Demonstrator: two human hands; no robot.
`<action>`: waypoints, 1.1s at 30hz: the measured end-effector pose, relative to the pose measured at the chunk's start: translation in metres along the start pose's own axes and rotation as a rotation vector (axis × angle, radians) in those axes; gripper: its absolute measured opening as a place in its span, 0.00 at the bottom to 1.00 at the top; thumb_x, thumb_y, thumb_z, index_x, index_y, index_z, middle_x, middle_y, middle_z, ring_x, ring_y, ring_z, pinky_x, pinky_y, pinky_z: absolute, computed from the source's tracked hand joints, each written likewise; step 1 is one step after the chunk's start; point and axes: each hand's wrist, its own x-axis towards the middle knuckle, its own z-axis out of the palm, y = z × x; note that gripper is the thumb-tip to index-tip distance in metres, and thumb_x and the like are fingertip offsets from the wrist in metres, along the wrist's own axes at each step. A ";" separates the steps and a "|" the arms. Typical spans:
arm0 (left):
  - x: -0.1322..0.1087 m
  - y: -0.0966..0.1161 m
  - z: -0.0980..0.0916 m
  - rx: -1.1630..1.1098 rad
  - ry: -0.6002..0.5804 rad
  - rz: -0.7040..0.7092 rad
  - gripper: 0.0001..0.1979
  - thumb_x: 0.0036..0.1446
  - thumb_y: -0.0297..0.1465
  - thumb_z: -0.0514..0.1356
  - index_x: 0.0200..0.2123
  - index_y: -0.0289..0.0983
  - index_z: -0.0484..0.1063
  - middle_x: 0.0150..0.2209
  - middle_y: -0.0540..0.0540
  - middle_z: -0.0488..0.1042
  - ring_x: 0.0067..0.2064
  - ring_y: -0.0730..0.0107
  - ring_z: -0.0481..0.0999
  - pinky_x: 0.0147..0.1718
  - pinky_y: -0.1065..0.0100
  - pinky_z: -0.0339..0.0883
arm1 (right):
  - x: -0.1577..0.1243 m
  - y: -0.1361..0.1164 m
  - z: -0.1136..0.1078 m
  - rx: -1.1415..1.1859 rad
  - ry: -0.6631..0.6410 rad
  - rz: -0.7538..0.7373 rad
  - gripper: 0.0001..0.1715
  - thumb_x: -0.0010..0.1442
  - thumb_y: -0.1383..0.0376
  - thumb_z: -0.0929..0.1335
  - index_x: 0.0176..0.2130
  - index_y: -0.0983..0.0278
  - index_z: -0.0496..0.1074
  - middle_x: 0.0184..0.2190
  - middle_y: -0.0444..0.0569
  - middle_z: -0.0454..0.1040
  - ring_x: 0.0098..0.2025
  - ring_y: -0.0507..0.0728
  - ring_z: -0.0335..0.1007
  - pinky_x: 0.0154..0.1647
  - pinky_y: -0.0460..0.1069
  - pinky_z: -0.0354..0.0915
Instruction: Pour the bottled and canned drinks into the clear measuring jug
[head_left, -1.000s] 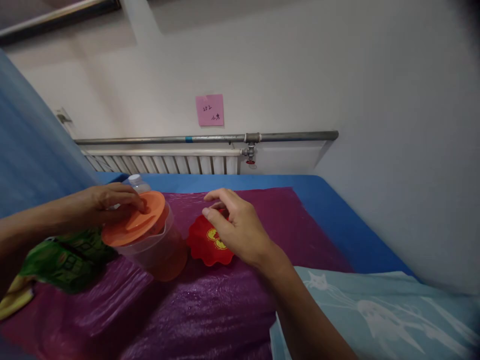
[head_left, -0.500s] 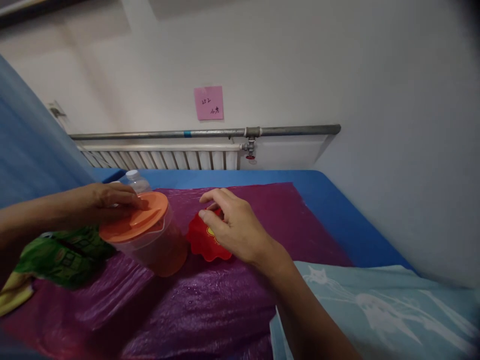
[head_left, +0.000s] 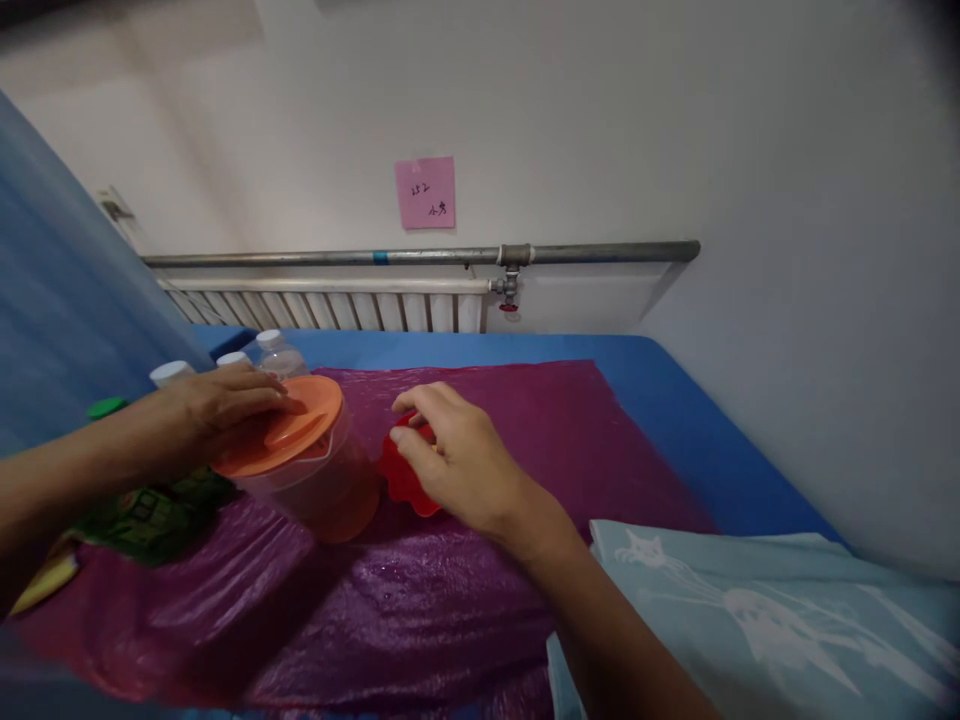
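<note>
Honestly, keep the left hand (head_left: pixel 217 410) pressing flat on the jug (head_left: pixel 315 480) lid (head_left: pixel 281 437) while the right hand (head_left: pixel 457 465) pinches the red dish (head_left: pixel 401 478) beside it, mid-cloth.

Pale wall (head_left: pixel 675 120) with pink note (head_left: pixel 425 192), grey pipe (head_left: pixel 420 256), white radiator (head_left: pixel 330 310) below.

jug lid (head_left: pixel 281 438) orange | dish (head_left: pixel 405 478) red | sheet (head_left: pixel 480 560) purple | note (head_left: pixel 425 192) pink | towel (head_left: pixel 765 610) pale blue, white cats
</note>
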 end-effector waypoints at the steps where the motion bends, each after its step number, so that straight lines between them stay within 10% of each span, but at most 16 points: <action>1: -0.001 -0.001 0.004 0.019 0.019 0.019 0.24 0.55 0.34 0.45 0.46 0.40 0.77 0.50 0.41 0.77 0.50 0.59 0.76 0.54 0.51 0.69 | 0.000 0.000 0.005 0.011 -0.014 -0.007 0.10 0.60 0.70 0.68 0.43 0.61 0.74 0.44 0.49 0.75 0.49 0.58 0.71 0.54 0.58 0.65; 12: -0.025 0.011 0.011 0.017 0.399 0.336 0.17 0.67 0.35 0.50 0.56 0.47 0.67 0.56 0.53 0.69 0.59 0.83 0.67 0.56 0.83 0.60 | 0.001 -0.002 0.050 -0.035 -0.189 -0.131 0.39 0.61 0.56 0.72 0.66 0.56 0.57 0.67 0.53 0.56 0.68 0.62 0.54 0.66 0.60 0.58; 18: -0.039 0.040 0.034 -0.071 0.511 0.320 0.15 0.65 0.33 0.54 0.54 0.44 0.68 0.53 0.49 0.69 0.58 0.78 0.67 0.61 0.78 0.56 | 0.003 0.003 0.058 -0.143 -0.119 -0.184 0.27 0.65 0.63 0.69 0.61 0.63 0.64 0.64 0.55 0.60 0.65 0.60 0.60 0.65 0.55 0.61; 33: -0.036 0.036 0.085 -0.232 0.737 0.269 0.30 0.60 0.22 0.55 0.63 0.53 0.62 0.48 0.49 0.74 0.55 0.64 0.69 0.55 0.60 0.63 | -0.001 0.008 0.062 -0.222 -0.069 -0.230 0.24 0.68 0.59 0.65 0.59 0.65 0.66 0.63 0.59 0.62 0.63 0.61 0.62 0.63 0.56 0.64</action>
